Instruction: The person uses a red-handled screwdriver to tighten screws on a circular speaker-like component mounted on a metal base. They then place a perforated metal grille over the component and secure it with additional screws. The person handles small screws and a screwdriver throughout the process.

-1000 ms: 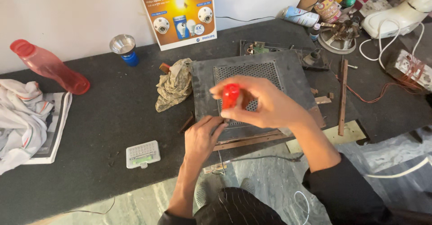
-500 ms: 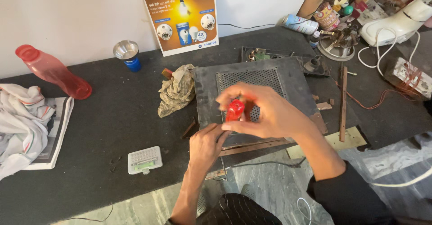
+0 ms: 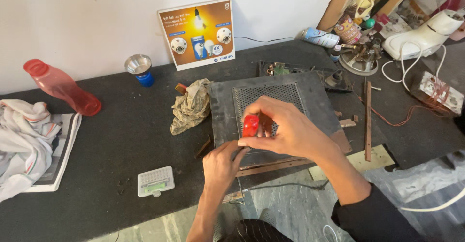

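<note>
My right hand [image 3: 286, 128] grips a red-handled screwdriver [image 3: 250, 125], held upright over the near left part of a dark metal housing [image 3: 315, 97] with a perforated grille [image 3: 266, 93]. My left hand [image 3: 222, 163] rests at the housing's near edge, just below the screwdriver, fingers curled against the metal. The tool's tip is hidden behind my hands.
A crumpled rag [image 3: 191, 105] lies left of the housing. A small white keypad device [image 3: 155, 181], a red bottle [image 3: 62, 86], a steel cup on a blue base [image 3: 139, 68], a printed card [image 3: 198, 33], cloth on paper [image 3: 24, 140], a wooden strip [image 3: 368, 121] and cluttered parts [image 3: 358, 53] surround it.
The view has shifted slightly. My right hand with the screwdriver has come a little lower toward the housing's near edge; my left hand stays beneath it.
</note>
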